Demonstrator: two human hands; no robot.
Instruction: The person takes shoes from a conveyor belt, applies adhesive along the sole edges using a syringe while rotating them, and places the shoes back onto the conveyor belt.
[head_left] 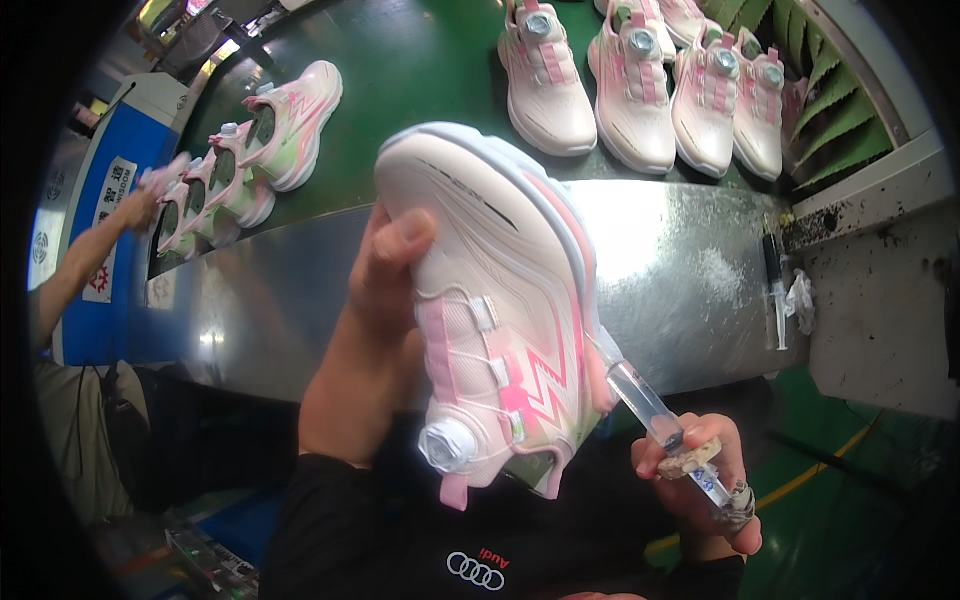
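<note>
A white and pink sneaker [500, 240] with a round lacing dial is held up in front of me, its toe pointing away. My left hand [385, 270] grips it from the left, thumb over the upper near the toe. My right hand [705, 475] is closed around a clear syringe [645, 400], with wrapping at its finger grip and plunger end. The syringe's needle end meets the seam between upper and sole on the sneaker's right side. The left hand's other fingers are hidden behind the shoe.
Several similar sneakers [640, 100] stand at the back right, and several more [285, 125] on the left. Another person's hand [140, 205] is by the left row. A second syringe [777, 290] lies on the metal bench [270, 300] at right, near green flaps [840, 120] in a metal frame.
</note>
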